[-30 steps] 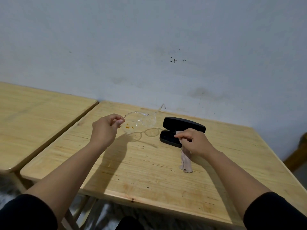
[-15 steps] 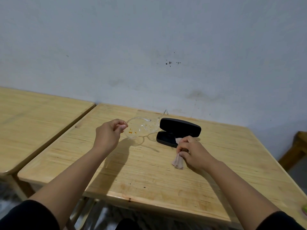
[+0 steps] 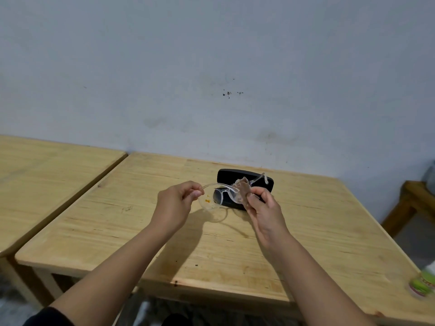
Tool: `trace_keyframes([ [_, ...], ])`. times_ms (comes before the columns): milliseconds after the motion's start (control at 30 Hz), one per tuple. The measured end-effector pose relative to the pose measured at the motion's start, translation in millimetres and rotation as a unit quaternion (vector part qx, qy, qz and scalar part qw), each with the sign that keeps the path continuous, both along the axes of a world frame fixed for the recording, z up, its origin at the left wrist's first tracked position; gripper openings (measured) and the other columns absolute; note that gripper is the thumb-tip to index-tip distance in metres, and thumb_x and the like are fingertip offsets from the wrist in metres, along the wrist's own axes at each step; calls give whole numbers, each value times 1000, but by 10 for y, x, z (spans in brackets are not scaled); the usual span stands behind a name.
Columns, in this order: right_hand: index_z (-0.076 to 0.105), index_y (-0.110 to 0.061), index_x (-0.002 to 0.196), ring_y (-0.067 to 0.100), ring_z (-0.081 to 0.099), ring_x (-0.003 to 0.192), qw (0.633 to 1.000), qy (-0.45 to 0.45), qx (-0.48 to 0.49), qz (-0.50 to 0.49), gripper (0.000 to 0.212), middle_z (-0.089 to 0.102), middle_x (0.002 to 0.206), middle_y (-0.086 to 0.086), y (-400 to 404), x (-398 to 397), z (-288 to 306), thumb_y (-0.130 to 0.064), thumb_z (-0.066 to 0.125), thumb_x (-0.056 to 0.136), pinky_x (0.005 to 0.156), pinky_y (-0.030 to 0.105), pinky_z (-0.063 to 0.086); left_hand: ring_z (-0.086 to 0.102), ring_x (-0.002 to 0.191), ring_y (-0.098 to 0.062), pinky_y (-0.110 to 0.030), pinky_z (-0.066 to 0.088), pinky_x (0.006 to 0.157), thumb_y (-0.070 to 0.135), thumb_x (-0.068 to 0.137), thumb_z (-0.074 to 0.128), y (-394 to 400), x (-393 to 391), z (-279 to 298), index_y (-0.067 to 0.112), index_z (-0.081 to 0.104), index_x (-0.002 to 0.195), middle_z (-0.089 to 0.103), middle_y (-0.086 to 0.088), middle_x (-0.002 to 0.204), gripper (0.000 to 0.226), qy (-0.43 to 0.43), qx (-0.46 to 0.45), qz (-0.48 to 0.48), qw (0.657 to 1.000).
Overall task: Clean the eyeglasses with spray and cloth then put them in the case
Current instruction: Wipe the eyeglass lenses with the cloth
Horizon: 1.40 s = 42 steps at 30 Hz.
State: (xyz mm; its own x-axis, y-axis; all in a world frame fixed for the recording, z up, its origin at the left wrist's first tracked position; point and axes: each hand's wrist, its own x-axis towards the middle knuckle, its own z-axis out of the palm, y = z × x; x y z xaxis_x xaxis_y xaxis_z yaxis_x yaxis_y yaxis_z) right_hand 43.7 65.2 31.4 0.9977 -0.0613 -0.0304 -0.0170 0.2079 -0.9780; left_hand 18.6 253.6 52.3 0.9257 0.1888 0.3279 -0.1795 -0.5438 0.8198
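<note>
Two wooden tables (image 3: 306, 231); one eyeglasses (image 3: 223, 194), one cloth (image 3: 242, 188), one case (image 3: 244, 180).

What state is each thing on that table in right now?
eyeglasses: held above the table, orange smudges on one lens.
cloth: bunched, pressed against the other lens.
case: open, lying on the table, nothing visible inside.
left hand: pinching a temple arm of the eyeglasses.
right hand: gripping the cloth.
green object: at the table's right edge, blurred; cannot tell what it is.
</note>
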Motion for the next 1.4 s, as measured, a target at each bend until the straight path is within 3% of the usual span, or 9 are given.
trace_keyframes([
  [233, 56, -31, 74, 20, 55, 69, 984, -35, -45, -170, 23, 68, 89, 12, 26, -53, -24, -11, 60, 84, 57, 29, 41, 58, 68, 16, 1, 37, 62, 13, 87, 61, -174, -102, 37, 20, 71, 82, 65, 18, 68, 13, -11, -7, -44, 999],
  [433, 69, -27, 73, 24, 61, 80, 990, -30, -55, -123, 28, 68, 84, 0, -17, -138, 38, -8, 56, 88, 69, 39, 50, 67, 80, -8, -5, 42, 67, 15, 88, 59, -175, -141, 76, 29, 66, 75, 69, 4, 72, 20, 9, -25, -44, 999],
  [567, 72, -24, 82, 19, 49, 75, 990, -25, -61, -125, 23, 66, 78, 2, -67, -218, 75, -11, 54, 86, 60, 28, 39, 68, 86, -17, -19, 46, 74, 16, 89, 58, -207, -142, 109, 29, 67, 75, 72, -4, 78, 20, 5, -25, -46, 999],
  [733, 70, -28, 83, 11, 61, 82, 973, -68, -50, -213, 7, 68, 82, -8, -70, -328, 103, -23, 66, 81, 67, 23, 46, 68, 83, -15, -9, 39, 63, 16, 90, 57, -284, -175, 174, 35, 62, 71, 70, 3, 74, 27, -6, -14, -58, 998],
  [900, 69, -37, 75, 8, 51, 62, 961, -71, -47, -264, 27, 64, 78, -5, -93, -341, 111, -16, 57, 87, 57, 25, 43, 66, 80, -11, -3, 35, 59, 15, 91, 55, -390, -229, 205, 32, 62, 74, 72, 0, 77, 25, -34, 15, -76, 996],
  [1033, 72, -32, 82, 1, 68, 71, 965, -68, -46, -248, 28, 73, 92, -5, -127, -352, 83, -15, 52, 90, 58, 26, 46, 60, 74, -21, -7, 35, 56, 17, 92, 54, -436, -229, 200, 29, 62, 77, 72, -2, 81, 21, -31, -6, -81, 996],
  [1133, 73, -26, 91, 10, 66, 65, 966, -75, -41, -246, 22, 71, 79, -2, -158, -395, 75, -16, 54, 89, 53, 28, 42, 62, 75, -4, -5, 36, 62, 16, 92, 53, -455, -236, 191, 30, 62, 75, 69, 6, 76, 24, -24, -28, -90, 995],
  [1233, 72, -26, 102, 10, 38, 46, 963, -87, -59, -247, 18, 55, 66, 2, -174, -416, 60, -22, 60, 88, 44, 20, 35, 64, 77, 6, -13, 43, 73, 14, 92, 53, -482, -233, 155, 23, 64, 80, 68, 8, 76, 19, -19, -65, -95, 993],
  [1400, 70, -32, 102, 2, 38, 43, 966, -114, -108, -207, 20, 70, 92, -13, -190, -457, 52, -23, 58, 90, 46, 16, 38, 64, 75, 11, -14, 46, 75, 14, 92, 53, -507, -207, 113, 21, 63, 79, 68, 9, 76, 18, -16, -83, -91, 992],
])
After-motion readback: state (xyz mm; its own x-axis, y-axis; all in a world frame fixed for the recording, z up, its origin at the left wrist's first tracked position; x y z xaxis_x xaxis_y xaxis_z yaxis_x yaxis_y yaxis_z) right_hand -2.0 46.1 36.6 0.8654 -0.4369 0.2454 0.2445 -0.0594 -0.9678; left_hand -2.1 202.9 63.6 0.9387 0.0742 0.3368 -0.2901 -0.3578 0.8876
